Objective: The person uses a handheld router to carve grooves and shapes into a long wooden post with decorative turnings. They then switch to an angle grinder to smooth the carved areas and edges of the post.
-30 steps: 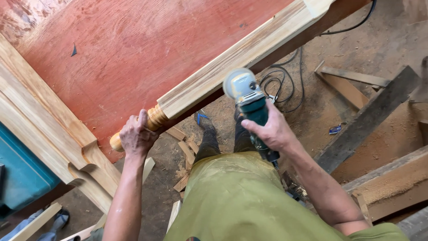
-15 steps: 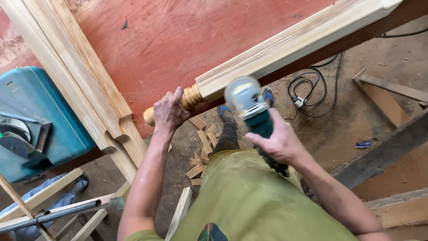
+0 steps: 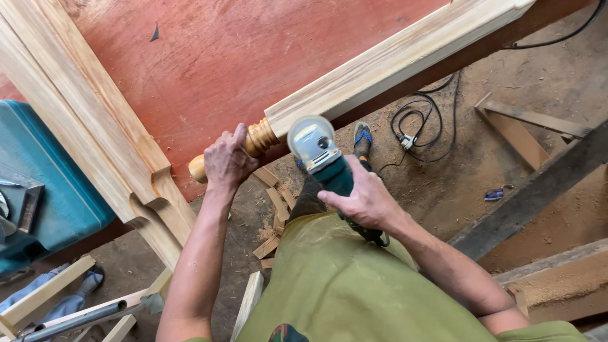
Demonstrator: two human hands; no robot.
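Beside grinder (image 3: 320, 155): turned, ribbed wood post-end (image 3: 253, 142)

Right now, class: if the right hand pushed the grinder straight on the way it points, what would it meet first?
Probably the pale moulded wooden beam, just beyond the grinder in the right hand; depth is uncertain.

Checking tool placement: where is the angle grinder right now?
In the head view, centre frame: the angle grinder is gripped in the right hand, its disc end beside the turned wooden post end that the left hand holds.
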